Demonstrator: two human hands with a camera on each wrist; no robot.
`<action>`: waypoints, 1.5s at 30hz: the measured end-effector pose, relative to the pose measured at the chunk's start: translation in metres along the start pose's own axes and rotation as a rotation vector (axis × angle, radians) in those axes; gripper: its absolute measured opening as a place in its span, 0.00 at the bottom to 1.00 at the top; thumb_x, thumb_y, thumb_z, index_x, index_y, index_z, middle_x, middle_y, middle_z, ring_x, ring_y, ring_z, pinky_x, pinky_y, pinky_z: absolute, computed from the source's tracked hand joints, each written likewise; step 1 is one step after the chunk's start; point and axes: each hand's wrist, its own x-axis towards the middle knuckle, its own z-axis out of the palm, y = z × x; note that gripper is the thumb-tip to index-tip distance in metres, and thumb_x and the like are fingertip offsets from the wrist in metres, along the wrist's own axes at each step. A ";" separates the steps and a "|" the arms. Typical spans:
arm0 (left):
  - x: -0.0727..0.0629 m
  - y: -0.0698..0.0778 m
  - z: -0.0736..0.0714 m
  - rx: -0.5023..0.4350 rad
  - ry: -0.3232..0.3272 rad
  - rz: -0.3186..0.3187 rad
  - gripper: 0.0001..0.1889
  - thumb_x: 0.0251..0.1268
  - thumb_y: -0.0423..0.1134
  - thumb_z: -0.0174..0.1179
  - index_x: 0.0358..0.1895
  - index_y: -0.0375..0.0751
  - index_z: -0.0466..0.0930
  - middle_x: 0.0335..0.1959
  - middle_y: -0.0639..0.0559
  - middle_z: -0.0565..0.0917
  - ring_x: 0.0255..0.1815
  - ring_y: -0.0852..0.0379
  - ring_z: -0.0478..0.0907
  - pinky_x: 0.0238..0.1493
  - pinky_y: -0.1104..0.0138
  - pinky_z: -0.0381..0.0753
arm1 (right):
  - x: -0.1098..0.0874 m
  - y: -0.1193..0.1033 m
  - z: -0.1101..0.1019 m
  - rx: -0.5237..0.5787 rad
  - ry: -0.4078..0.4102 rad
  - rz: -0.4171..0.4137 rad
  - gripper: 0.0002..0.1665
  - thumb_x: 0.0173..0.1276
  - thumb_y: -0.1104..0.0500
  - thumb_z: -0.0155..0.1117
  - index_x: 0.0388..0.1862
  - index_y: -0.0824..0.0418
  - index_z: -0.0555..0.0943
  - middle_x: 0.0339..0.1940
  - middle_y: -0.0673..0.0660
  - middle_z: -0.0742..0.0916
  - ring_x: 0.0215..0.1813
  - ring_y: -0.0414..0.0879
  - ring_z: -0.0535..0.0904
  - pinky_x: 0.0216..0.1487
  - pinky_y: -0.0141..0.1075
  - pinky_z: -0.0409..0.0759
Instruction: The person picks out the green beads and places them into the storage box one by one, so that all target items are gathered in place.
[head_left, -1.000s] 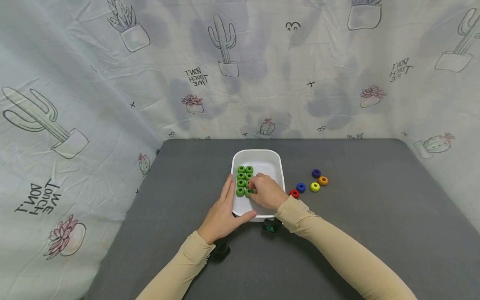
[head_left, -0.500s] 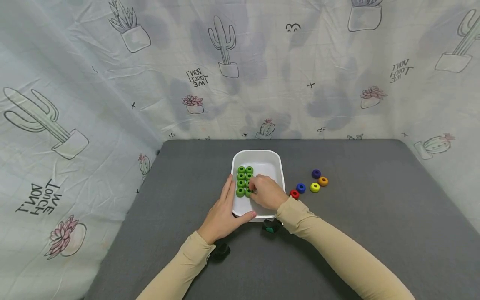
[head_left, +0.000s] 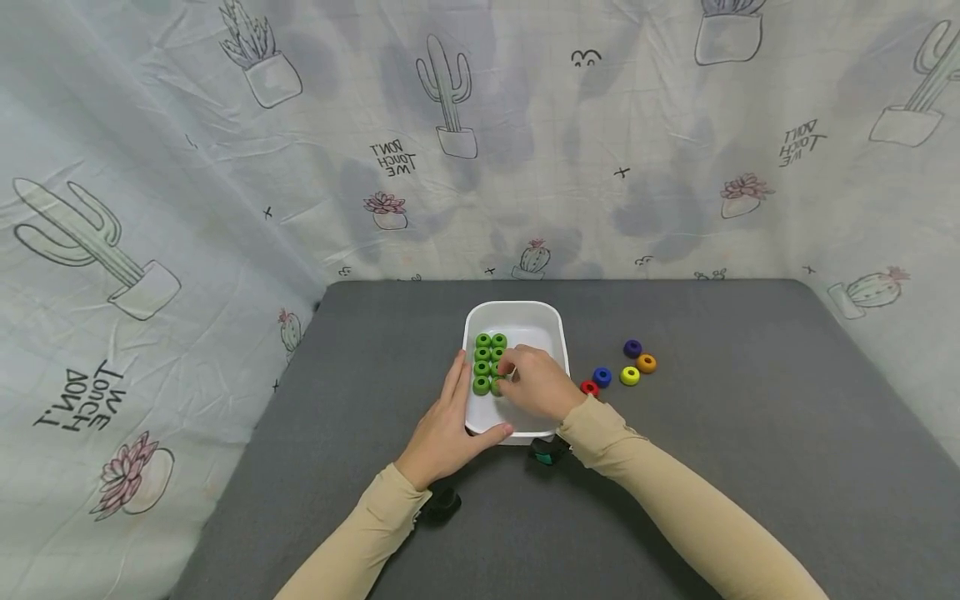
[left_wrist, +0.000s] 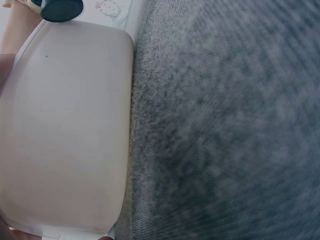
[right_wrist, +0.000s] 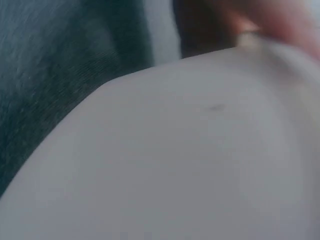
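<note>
A white rectangular tray [head_left: 532,422] stands on the grey table in the head view. Several green ring-shaped beads [head_left: 482,355] line its left side in two columns. My left hand [head_left: 442,433] lies along the tray's left wall with straight fingers, its thumb on the near rim. Inside the tray, my right hand [head_left: 538,383] pinches the nearest green bead of the right column, which the fingers partly hide. The left wrist view shows the tray's pale outer wall [left_wrist: 70,125]; a blurred pale wall of the tray [right_wrist: 165,150] fills most of the right wrist view.
Loose beads lie on the table [head_left: 712,467] right of the tray: red [head_left: 589,389], blue [head_left: 602,377], yellow [head_left: 630,376], orange [head_left: 647,363] and dark purple [head_left: 633,348]. A patterned curtain [head_left: 525,150] hangs behind the table.
My right hand has shifted slightly to the right, its fingertips still at the same green bead. The left hand and the tray keep their places.
</note>
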 end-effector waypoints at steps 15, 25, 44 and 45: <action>0.000 0.002 0.001 -0.020 -0.014 -0.037 0.62 0.62 0.74 0.62 0.86 0.43 0.38 0.88 0.58 0.35 0.80 0.43 0.63 0.67 0.41 0.74 | -0.033 0.000 -0.065 -0.101 0.246 -0.011 0.22 0.72 0.50 0.72 0.57 0.64 0.85 0.52 0.61 0.87 0.53 0.57 0.83 0.50 0.51 0.84; 0.000 0.002 0.001 -0.037 -0.007 -0.034 0.62 0.62 0.74 0.62 0.86 0.43 0.39 0.88 0.57 0.36 0.82 0.43 0.61 0.68 0.40 0.72 | -0.058 -0.004 -0.104 -0.131 0.308 -0.006 0.39 0.71 0.46 0.73 0.73 0.66 0.75 0.72 0.70 0.74 0.74 0.70 0.64 0.69 0.64 0.68; 0.000 0.002 0.003 -0.023 -0.012 -0.040 0.62 0.62 0.73 0.64 0.86 0.43 0.40 0.88 0.56 0.36 0.81 0.43 0.63 0.68 0.42 0.74 | -0.070 -0.009 -0.120 -0.313 0.208 0.153 0.50 0.76 0.30 0.57 0.87 0.48 0.55 0.89 0.62 0.45 0.83 0.77 0.28 0.61 0.88 0.44; 0.000 0.002 0.003 -0.023 -0.012 -0.040 0.62 0.62 0.73 0.64 0.86 0.43 0.40 0.88 0.57 0.36 0.81 0.43 0.63 0.68 0.42 0.74 | -0.070 -0.008 -0.120 -0.316 0.207 0.156 0.50 0.75 0.30 0.57 0.87 0.48 0.55 0.89 0.62 0.45 0.83 0.77 0.27 0.61 0.88 0.44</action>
